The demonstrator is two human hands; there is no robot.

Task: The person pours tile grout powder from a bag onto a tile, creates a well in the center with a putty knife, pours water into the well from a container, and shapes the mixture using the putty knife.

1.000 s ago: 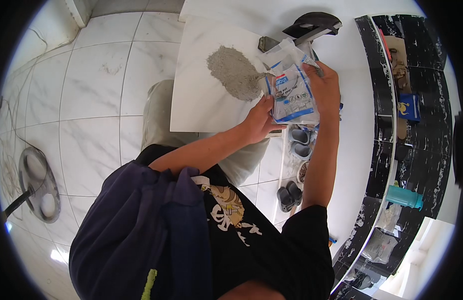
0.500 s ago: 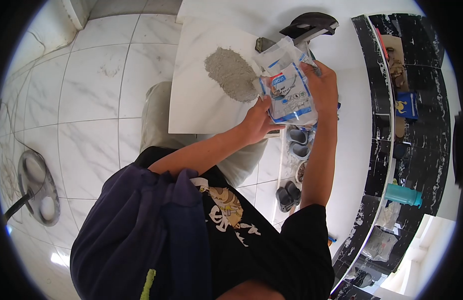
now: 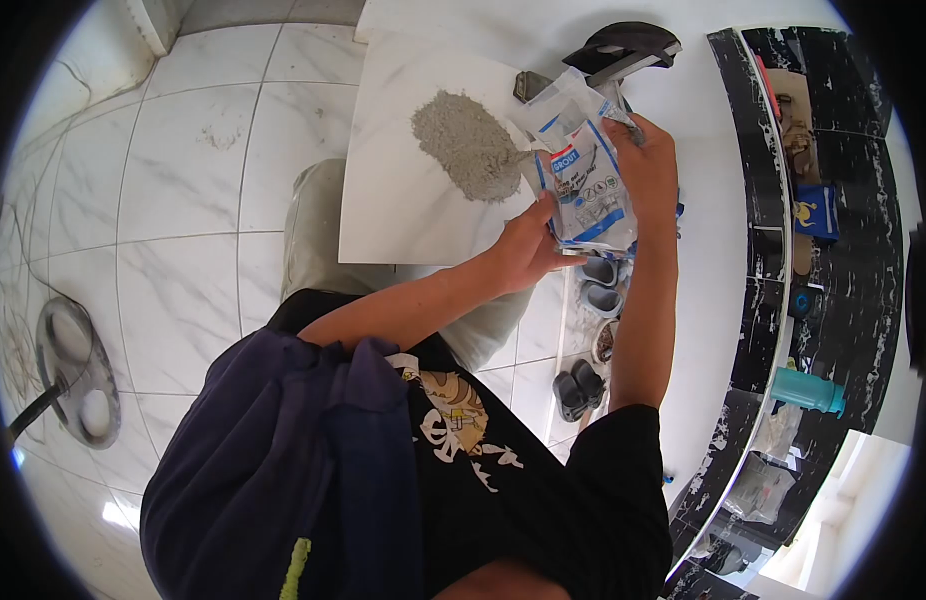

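A plastic grout bag (image 3: 588, 190) with blue and white print hangs between my two hands, at the right edge of a white marbled board (image 3: 393, 220). My left hand (image 3: 528, 243) grips the bag's lower left side, thumb on its front. Higher up, my right hand (image 3: 641, 150) pinches the bag's upper right side. The bag's open end tilts toward the upper left. A heap of grey powder (image 3: 468, 145) lies on the board, close to the bag's left edge.
Behind the bag are a black curved object (image 3: 623, 48) and a small dark block (image 3: 529, 86). Grey slippers (image 3: 601, 300) and dark slippers (image 3: 579, 388) lie below. A black shelf (image 3: 843, 280) at the right holds a teal bottle (image 3: 808, 391). A round metal base (image 3: 78, 370) stands at the left.
My left hand has shifted slightly right along the bag, and the bag has tilted and creased a little. Both hands keep hold of it. The powder heap looks the same.
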